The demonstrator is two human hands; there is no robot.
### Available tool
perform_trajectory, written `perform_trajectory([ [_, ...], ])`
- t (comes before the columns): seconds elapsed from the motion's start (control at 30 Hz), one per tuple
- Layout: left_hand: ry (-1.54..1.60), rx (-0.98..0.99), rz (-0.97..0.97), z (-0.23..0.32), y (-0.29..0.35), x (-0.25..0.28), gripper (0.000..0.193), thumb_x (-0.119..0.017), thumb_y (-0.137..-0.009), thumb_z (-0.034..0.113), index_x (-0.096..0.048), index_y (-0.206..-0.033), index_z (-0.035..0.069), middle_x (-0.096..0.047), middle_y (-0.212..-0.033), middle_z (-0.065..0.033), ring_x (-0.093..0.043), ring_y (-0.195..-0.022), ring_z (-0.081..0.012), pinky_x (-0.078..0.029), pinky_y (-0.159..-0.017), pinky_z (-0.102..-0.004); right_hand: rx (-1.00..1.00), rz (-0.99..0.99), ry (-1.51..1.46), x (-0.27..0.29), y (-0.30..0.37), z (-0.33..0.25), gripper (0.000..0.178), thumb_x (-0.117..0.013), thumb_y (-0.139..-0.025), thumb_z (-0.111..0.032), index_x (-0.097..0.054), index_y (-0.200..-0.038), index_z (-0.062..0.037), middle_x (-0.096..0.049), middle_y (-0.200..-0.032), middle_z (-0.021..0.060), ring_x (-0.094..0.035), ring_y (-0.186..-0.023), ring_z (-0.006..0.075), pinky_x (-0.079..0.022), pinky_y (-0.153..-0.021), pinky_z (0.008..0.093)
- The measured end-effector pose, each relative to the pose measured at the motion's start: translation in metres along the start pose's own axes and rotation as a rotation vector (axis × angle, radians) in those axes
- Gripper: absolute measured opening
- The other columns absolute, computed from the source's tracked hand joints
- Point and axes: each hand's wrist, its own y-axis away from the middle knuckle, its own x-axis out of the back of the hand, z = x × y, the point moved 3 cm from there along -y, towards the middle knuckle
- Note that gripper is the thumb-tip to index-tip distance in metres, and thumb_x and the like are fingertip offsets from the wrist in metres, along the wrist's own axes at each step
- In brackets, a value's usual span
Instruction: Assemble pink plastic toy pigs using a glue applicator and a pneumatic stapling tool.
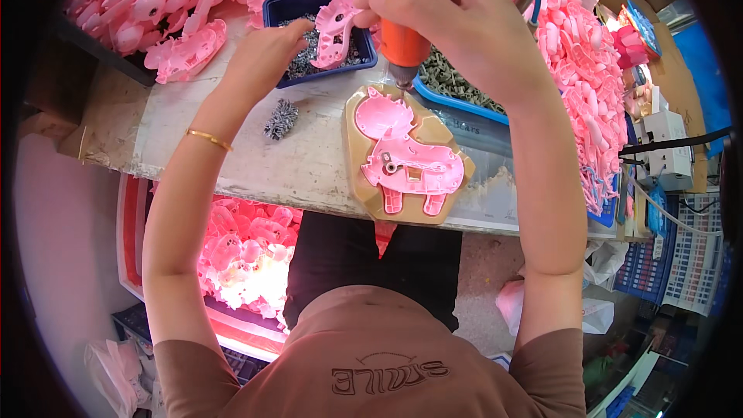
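My right hand [433, 15] is wrapped around an upright orange electric screwdriver [404, 31], its tip pointing down at the tan holding block's far edge. In that block [364, 193] lies a pink animal-shaped plastic shell [418, 166], open side up, with a small metal piece and a ring in it. My left hand [271, 50] is over the dark blue bin [340, 73] of small screws, fingers bent and together; what they hold is hidden. Between both hands, above the bin, is another pink shell half [333, 35], close to my right fingertips; I cannot tell what supports it.
A clump of screws [280, 119] lies on the worktable [201, 135]. Behind the block stands a light blue tray [457, 101] of dark small parts. Pink shells are heaped at the far left [162, 0], the right [573, 85] and below the table [248, 251].
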Motion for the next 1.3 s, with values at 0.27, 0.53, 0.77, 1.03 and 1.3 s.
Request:
perform_trajectory([
  [0.27, 0.509, -0.159, 0.156, 0.112, 0.053, 0.008, 0.012, -0.070, -0.085, 0.016, -0.070, -0.097, 0.014, -0.070, -0.089, -0.0048, -0.068, -0.082, -0.0255, -0.054, -0.066, -0.0365, -0.001, 0.058, -0.367, -0.013, 0.022, 0.016, 0.025, -0.066, -0.090, -0.006, -0.058, -0.112, 0.0000, -0.064, -0.087, 0.0022, -0.056, -0.067, 0.0058, -0.044, -0.060, 0.0220],
  [0.53, 0.581, -0.132, 0.120, 0.152, 0.057, 0.008, 0.020, -0.077, -0.080, 0.025, -0.064, -0.086, 0.011, -0.065, -0.078, -0.0029, -0.065, -0.076, -0.0231, -0.051, -0.062, -0.0378, 0.124, 0.224, -0.309, -0.017, 0.047, 0.024, 0.029, -0.065, -0.084, -0.003, -0.057, -0.112, 0.0027, -0.062, -0.077, 0.0036, -0.056, -0.063, 0.0075, -0.044, -0.059, 0.0218],
  [0.77, 0.596, -0.163, 0.081, 0.155, 0.056, 0.005, 0.020, -0.076, -0.082, 0.023, -0.063, -0.089, 0.009, -0.065, -0.080, -0.0042, -0.065, -0.077, -0.0252, -0.051, -0.063, -0.0390, 0.077, 0.191, -0.327, -0.017, 0.053, 0.030, 0.032, -0.069, -0.088, -0.001, -0.058, -0.117, 0.0039, -0.064, -0.086, 0.0017, -0.061, -0.075, 0.0071, -0.050, -0.067, 0.0232],
  [1.03, 0.564, -0.279, 0.010, 0.163, 0.058, 0.005, 0.038, -0.075, -0.080, 0.019, -0.060, -0.112, 0.007, -0.067, -0.086, -0.0077, -0.064, -0.089, -0.0288, -0.053, -0.071, -0.0401, 0.215, 0.096, -0.291, -0.011, 0.049, 0.056, 0.033, -0.075, -0.078, -0.006, -0.063, -0.108, 0.0038, -0.065, -0.099, 0.0057, -0.063, -0.079, 0.0122, -0.052, -0.066, 0.0273],
  [1.3, 0.453, -0.243, -0.039, 0.172, 0.058, 0.003, 0.046, -0.077, -0.077, 0.027, -0.062, -0.116, 0.008, -0.061, -0.124, -0.0085, -0.049, -0.127, -0.0308, -0.040, -0.107, -0.0462, 0.175, 0.350, -0.130, 0.012, 0.076, 0.060, 0.026, -0.059, -0.084, -0.005, -0.055, -0.107, 0.0054, -0.057, -0.063, 0.0058, -0.049, -0.049, 0.0095, -0.039, -0.047, 0.0235],
])
